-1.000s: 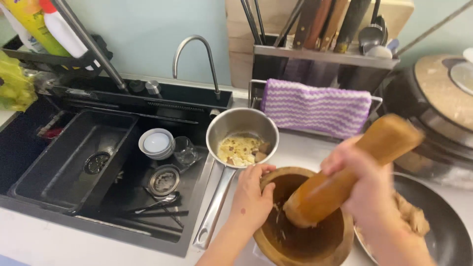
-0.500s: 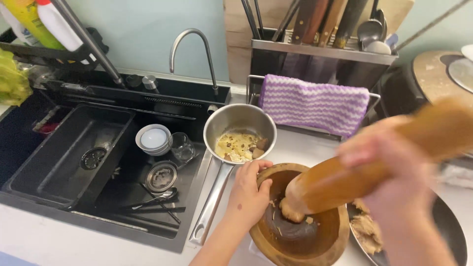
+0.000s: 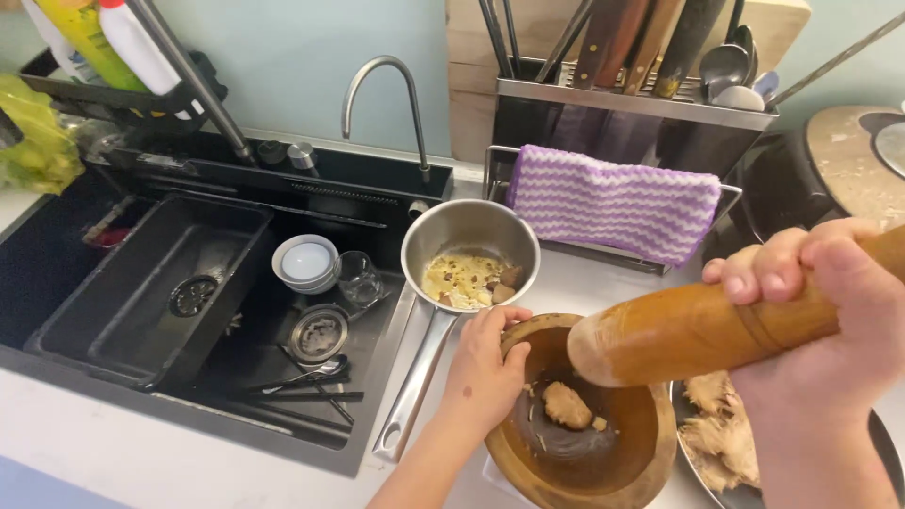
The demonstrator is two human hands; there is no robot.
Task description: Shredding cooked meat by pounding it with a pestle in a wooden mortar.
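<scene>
A wooden mortar [image 3: 603, 471] stands on the counter at the lower middle, with a brown lump [image 3: 566, 403] lying in its bowl. My left hand [image 3: 485, 363] grips the mortar's left rim. My right hand [image 3: 830, 320] holds a thick wooden pestle [image 3: 679, 330], raised and tilted above the mortar, its rounded end clear of the lump. Just behind the mortar sits a steel saucepan [image 3: 468, 240] with pale food scraps inside, its long handle [image 3: 415, 386] pointing toward me.
A black sink [image 3: 141, 283] on the left holds a small bowl [image 3: 306, 262], a glass [image 3: 358, 278], a strainer and utensils. A dark plate [image 3: 716, 424] of shredded brown food lies at the right. Behind are a tap [image 3: 377, 75], a purple striped cloth [image 3: 613, 203] and a knife rack [image 3: 641, 57].
My right hand has lifted the pestle out of the mortar and swung it up, close to the camera. The lump in the bowl is now exposed. My left hand stays on the rim.
</scene>
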